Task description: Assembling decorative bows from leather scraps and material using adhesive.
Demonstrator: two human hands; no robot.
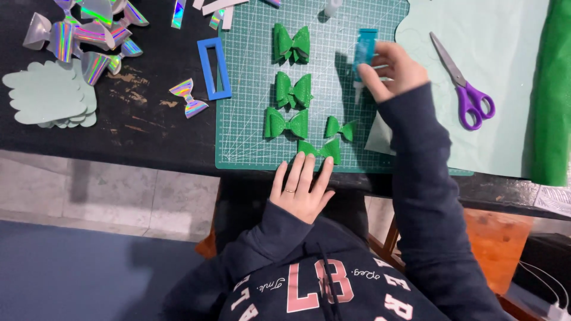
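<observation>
The left hand (302, 190) lies flat, fingers spread, touching a green bow (321, 148) at the mat's (250, 142) near edge, while the right hand (392, 71) grips a blue glue tube (364, 50) above the mat.

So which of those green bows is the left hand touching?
The green bow at the mat's near edge; the left hand has its fingertips on it, the other four lie untouched.

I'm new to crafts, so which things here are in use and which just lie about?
In use: blue glue tube in the right hand; small green bow under the left hand; green cutting mat.
Lying about: purple-handled scissors; holographic bows; blue rectangular frame; pale green scalloped cutouts.
</observation>
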